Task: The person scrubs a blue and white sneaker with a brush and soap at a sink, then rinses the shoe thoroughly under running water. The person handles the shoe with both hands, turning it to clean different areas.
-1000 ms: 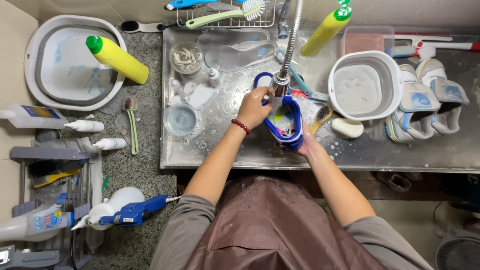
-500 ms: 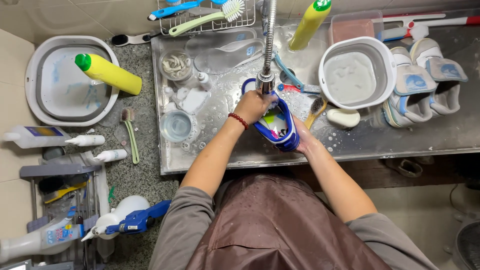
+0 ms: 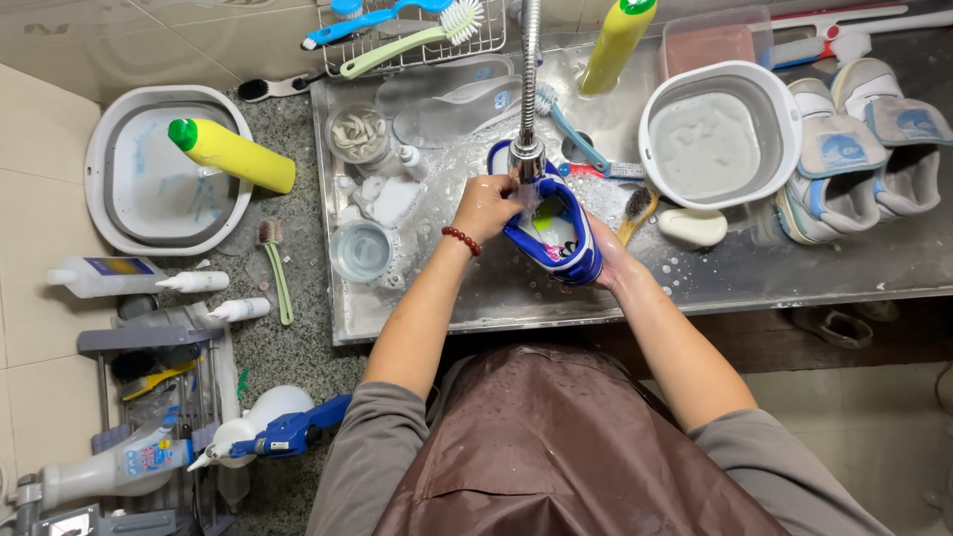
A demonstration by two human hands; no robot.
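Soapy water in white basin [image 3: 784,104]

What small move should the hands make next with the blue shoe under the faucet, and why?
Probably tilt the blue shoe so its opening faces more squarely up at the faucet. The left hand grips the shoe's near rim and the right hand supports it from the far side, and the water appears to land at the edge of the opening, with suds spread over the sink.
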